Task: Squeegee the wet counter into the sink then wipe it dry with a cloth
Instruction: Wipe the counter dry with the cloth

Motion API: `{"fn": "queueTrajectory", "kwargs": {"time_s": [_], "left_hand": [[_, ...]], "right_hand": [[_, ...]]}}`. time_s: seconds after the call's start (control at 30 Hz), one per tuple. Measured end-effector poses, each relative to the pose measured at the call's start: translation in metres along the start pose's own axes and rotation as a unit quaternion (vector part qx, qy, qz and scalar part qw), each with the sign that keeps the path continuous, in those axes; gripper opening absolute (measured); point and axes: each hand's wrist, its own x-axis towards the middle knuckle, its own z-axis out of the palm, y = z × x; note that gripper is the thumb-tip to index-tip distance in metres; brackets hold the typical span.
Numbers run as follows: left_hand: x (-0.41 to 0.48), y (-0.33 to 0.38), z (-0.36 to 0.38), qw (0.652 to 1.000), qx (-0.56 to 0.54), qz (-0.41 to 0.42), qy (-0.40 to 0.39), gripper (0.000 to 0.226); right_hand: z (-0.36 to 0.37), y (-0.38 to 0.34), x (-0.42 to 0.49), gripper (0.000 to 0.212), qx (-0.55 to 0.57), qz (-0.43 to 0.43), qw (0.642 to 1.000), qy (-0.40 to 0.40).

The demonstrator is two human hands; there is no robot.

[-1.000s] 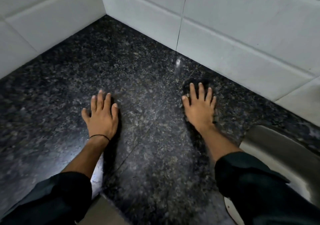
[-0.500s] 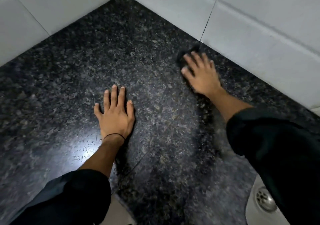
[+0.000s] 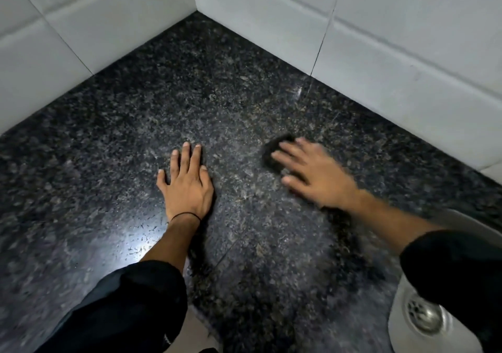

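A dark speckled granite counter (image 3: 217, 94) fills the view, meeting white tiled walls in a corner. My left hand (image 3: 187, 184) lies flat on it, palm down, fingers together, holding nothing. My right hand (image 3: 315, 176), blurred by motion, presses flat on a dark cloth (image 3: 274, 148); only the cloth's far left edge shows past my fingertips. The steel sink (image 3: 423, 317) with its round drain is at the lower right, partly hidden by my right sleeve.
White tiled walls (image 3: 380, 40) close the counter at the back and left. A bright light reflection (image 3: 133, 241) gleams on the counter beside my left forearm. The counter's front edge (image 3: 201, 322) runs near the bottom centre.
My right hand with the cloth has slid back from the rear wall toward me and to the left. My left hand has stayed flat in place.
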Motion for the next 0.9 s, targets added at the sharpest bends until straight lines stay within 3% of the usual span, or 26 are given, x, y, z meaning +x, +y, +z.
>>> {"fn": "queueTrajectory", "kwargs": {"time_s": [0.1,0.17,0.37,0.47,0.57,0.6,0.63,0.7,0.73,0.77,0.8,0.87,0.9], "left_hand": [[0.002,0.000,0.000,1.000,0.006,-0.003,-0.002,0.053],[0.000,0.002,-0.002,1.000,0.006,0.001,-0.008,0.053],[-0.005,0.003,-0.012,1.000,-0.003,0.007,-0.027,0.053],[-0.004,0.003,-0.023,0.997,-0.023,0.014,-0.071,0.053],[-0.016,0.001,-0.034,0.993,-0.056,0.052,-0.094,0.051],[-0.025,0.001,-0.036,0.992,-0.072,0.060,-0.081,0.050],[-0.037,0.000,-0.036,0.992,-0.089,0.062,-0.064,0.048],[-0.061,0.000,-0.034,0.992,-0.103,0.064,-0.036,0.044],[-0.071,0.000,-0.032,0.992,-0.098,0.072,-0.031,0.042],[-0.079,-0.002,-0.031,0.992,-0.091,0.083,-0.028,0.042],[-0.085,-0.004,-0.030,0.992,-0.083,0.095,-0.026,0.042],[-0.091,-0.010,-0.031,0.992,-0.071,0.105,-0.022,0.042],[-0.091,-0.012,-0.031,0.992,-0.065,0.105,-0.019,0.041]], "right_hand": [[-0.006,0.042,-0.030,0.064,0.029,0.262,0.964,0.037],[0.000,0.028,-0.040,0.068,0.037,0.351,0.935,0.044],[0.007,-0.083,-0.073,0.054,0.035,0.271,0.960,0.061],[0.003,-0.117,-0.090,0.055,0.049,0.242,0.968,0.031],[-0.010,-0.130,-0.104,0.050,0.176,0.230,0.956,0.038],[-0.019,-0.133,-0.108,0.046,0.284,0.249,0.925,0.045],[-0.030,-0.136,-0.113,0.043,0.418,0.269,0.866,0.052],[-0.048,-0.138,-0.119,0.040,0.652,0.274,0.704,0.071],[-0.053,-0.133,-0.120,0.040,0.705,0.283,0.645,0.082],[-0.057,-0.129,-0.120,0.041,0.713,0.307,0.624,0.091],[-0.063,-0.124,-0.121,0.043,0.666,0.359,0.646,0.103],[-0.065,-0.105,-0.128,0.045,0.457,0.496,0.723,0.153],[-0.064,-0.099,-0.132,0.047,0.367,0.538,0.739,0.174]]}}
